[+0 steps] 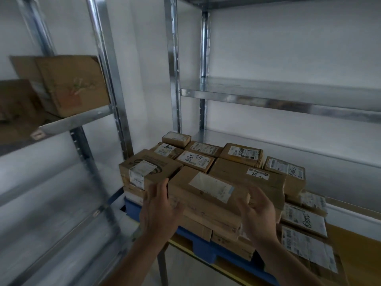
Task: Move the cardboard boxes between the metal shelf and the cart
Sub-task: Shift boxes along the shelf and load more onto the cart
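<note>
The left hand (pixel 159 205) and right hand (pixel 257 211) are resting at both ends of the top box (pixel 208 190), fingers loose and straight. The box is sitting on the pile on the cart (pixel 206 252), low in the middle, under the shelf (pixel 288 100).

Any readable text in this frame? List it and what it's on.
"0551", handwritten, rotated, likely: white parcel.
"2514", handwritten, upside down, uncertain: label on small box.
Printed labels, such as the one on the front box: too blurred to read.
</note>
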`<state>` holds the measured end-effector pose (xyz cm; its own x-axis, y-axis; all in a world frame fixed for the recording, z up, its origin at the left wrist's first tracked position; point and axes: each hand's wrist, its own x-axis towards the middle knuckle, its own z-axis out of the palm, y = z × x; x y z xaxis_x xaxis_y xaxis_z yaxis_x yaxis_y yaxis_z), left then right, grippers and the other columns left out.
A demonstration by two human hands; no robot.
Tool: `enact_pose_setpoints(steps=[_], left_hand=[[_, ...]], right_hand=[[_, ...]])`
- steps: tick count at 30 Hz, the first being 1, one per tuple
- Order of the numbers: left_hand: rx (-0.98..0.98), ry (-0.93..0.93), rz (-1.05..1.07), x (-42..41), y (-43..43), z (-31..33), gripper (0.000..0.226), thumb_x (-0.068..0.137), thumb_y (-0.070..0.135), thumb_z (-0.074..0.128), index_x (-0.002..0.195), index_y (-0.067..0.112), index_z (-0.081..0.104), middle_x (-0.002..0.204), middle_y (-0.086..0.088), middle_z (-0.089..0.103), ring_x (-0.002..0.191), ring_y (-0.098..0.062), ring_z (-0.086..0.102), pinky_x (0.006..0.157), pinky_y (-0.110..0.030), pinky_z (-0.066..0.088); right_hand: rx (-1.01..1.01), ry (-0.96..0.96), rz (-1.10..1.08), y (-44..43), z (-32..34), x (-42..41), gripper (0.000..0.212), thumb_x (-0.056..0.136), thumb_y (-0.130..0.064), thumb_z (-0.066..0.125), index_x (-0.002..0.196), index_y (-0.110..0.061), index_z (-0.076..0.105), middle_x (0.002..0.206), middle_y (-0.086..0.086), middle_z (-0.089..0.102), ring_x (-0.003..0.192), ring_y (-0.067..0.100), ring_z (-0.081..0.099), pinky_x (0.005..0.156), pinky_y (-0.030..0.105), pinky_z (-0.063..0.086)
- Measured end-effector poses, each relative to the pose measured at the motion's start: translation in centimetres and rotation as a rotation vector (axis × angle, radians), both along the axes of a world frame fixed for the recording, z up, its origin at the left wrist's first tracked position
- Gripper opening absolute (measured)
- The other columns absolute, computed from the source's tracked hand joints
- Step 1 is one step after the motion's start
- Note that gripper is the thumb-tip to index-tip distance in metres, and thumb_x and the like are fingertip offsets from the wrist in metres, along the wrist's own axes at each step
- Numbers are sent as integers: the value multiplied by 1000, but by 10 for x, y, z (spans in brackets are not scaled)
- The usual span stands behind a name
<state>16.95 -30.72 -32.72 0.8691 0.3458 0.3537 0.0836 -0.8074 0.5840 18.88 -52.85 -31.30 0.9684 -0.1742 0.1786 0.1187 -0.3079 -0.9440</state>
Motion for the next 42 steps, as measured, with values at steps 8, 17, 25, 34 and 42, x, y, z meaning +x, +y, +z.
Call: enact_pose_setpoints(steps=[8, 17, 25, 34, 42], left_hand=[[195, -95, 10, -38, -10, 27, 61, 81, 57, 62, 129, 27, 40, 138, 3, 42, 124, -17, 44, 88, -35, 50], [355, -25, 124, -74, 1, 71, 77, 80, 73, 27, 141, 28, 40, 156, 1, 23, 142, -21, 27, 106, -42, 41], [443, -4, 249, -96, 71, 113, 76, 86, 74, 22, 147, 31, 34, 162, 3, 16, 149, -22, 11, 116, -44, 26], [487, -154, 374, -125, 186, 164, 70, 87, 72, 26, 133, 27, 53, 145, 0, 46, 135, -26, 40, 98, -49, 48], [584, -233, 494, -145, 284, 202, 66, 89, 65, 29, 124, 18, 59, 141, -10, 50, 128, -35, 47, 89, -50, 53]], right_hand=[[-288, -140, 218, -2, 32, -18, 57, 89, -30, 67, 143, -22, 50, 152, -1, 45, 140, 16, 41, 113, 39, 38], [-637, -361, 329, 13, 66, -20, 65, 91, -50, 53, 148, -22, 42, 156, -2, 37, 146, 15, 27, 115, 50, 33], [-653, -450, 455, 86, 100, -13, 77, 85, -70, 28, 150, -30, 37, 159, -6, 31, 148, 14, 24, 115, 52, 34], [-579, -560, 579, 205, 140, -21, 62, 95, -47, 53, 150, -21, 39, 157, 1, 35, 146, 15, 26, 115, 36, 26], [-428, -626, 663, 306, 165, -25, 55, 95, -42, 58, 144, -20, 46, 144, -4, 50, 129, 13, 47, 98, 18, 31]])
